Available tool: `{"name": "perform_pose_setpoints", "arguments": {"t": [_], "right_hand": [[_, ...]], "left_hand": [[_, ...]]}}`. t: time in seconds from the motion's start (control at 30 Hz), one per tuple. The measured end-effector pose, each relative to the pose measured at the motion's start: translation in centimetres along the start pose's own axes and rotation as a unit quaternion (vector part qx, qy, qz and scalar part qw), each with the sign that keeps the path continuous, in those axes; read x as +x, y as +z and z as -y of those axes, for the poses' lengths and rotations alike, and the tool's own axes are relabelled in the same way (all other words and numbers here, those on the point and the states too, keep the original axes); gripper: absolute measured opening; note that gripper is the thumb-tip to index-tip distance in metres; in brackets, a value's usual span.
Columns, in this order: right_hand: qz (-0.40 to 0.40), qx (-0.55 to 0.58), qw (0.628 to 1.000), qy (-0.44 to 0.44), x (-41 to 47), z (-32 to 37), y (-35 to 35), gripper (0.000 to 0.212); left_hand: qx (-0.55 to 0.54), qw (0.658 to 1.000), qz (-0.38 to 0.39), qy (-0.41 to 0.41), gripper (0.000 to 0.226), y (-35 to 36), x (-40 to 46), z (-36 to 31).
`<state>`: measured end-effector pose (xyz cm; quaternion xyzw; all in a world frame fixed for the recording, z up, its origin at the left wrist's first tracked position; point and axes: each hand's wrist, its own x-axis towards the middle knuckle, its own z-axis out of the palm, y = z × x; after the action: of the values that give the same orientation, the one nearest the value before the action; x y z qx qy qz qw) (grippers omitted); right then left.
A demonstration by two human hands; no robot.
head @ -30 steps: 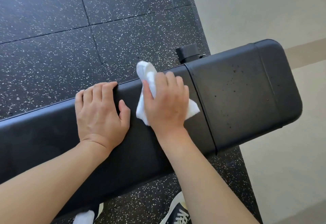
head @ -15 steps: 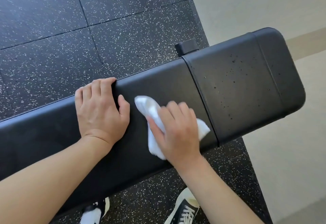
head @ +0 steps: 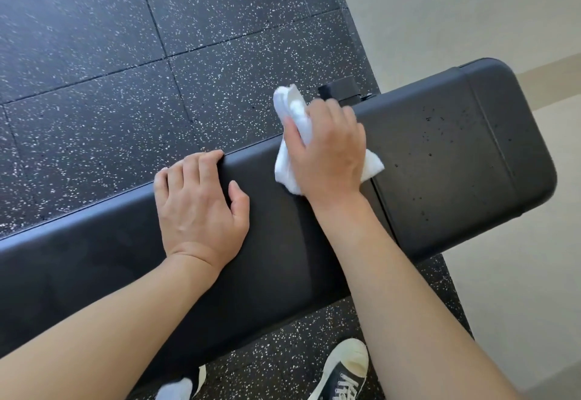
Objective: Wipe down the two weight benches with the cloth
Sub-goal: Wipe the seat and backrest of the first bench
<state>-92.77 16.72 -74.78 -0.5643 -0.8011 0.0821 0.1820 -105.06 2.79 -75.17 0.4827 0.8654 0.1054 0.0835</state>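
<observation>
A black padded weight bench (head: 440, 163) runs across the view from lower left to upper right, with a seam between its long pad and its shorter end pad. My right hand (head: 327, 151) presses a crumpled white cloth (head: 294, 113) against the far edge of the long pad, just left of the seam. The cloth sticks out past my fingers and beside my palm. My left hand (head: 198, 201) lies flat on the long pad with its fingers curled over the far edge. Small specks dot the end pad. Only one bench shows.
Black rubber floor tiles (head: 125, 69) with white flecks lie beyond and under the bench. A pale smooth floor (head: 518, 305) starts at the right. A black frame bracket (head: 338, 86) pokes out behind the bench. My shoes (head: 342, 371) stand below its near edge.
My right hand has slid the cloth from the near side of the pad back up to its far edge. My left hand has stayed in place.
</observation>
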Motion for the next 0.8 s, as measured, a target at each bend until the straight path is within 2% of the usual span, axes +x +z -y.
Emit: {"name": "perform_pose_setpoints", "arguments": {"t": [0.13, 0.3, 0.4, 0.47, 0.53, 0.6, 0.7, 0.8], "right_hand": [[0.050, -0.059, 0.997, 0.002, 2.2, 1.2, 1.3, 0.028], [0.095, -0.047, 0.991, -0.079, 2.9, -0.1, 0.1, 0.038], [0.161, -0.120, 0.979, -0.041, 4.5, -0.4, -0.2, 0.042], [0.176, -0.138, 0.975, 0.001, 4.8, 0.5, 0.1, 0.040], [0.195, -0.147, 0.970, 0.017, 4.4, 2.8, 0.6, 0.038], [0.226, -0.147, 0.963, -0.010, 3.1, 6.2, 1.5, 0.038], [0.271, -0.130, 0.952, -0.062, 0.6, 12.1, 3.3, 0.038], [0.293, -0.114, 0.945, -0.094, -1.4, 16.5, 4.5, 0.039]], "left_hand": [[-0.006, 1.000, 0.015, -0.002, 0.051, -0.2, 0.1, 0.1], [-0.019, 0.999, 0.038, -0.011, 0.053, -0.5, 0.2, 0.3], [-0.033, 0.998, 0.058, -0.013, 0.054, -0.9, 0.3, 0.5], [-0.048, 0.996, 0.080, -0.011, 0.055, -1.4, 0.4, 0.8], [-0.061, 0.993, 0.103, 0.005, 0.056, -1.9, 0.7, 1.2], [-0.071, 0.989, 0.121, 0.035, 0.052, -2.6, 1.2, 2.6], [-0.073, 0.983, 0.171, -0.009, 0.038, -3.9, 2.4, 7.4], [-0.027, 0.981, 0.192, -0.004, 0.050, -4.7, 2.2, 12.8]]}}
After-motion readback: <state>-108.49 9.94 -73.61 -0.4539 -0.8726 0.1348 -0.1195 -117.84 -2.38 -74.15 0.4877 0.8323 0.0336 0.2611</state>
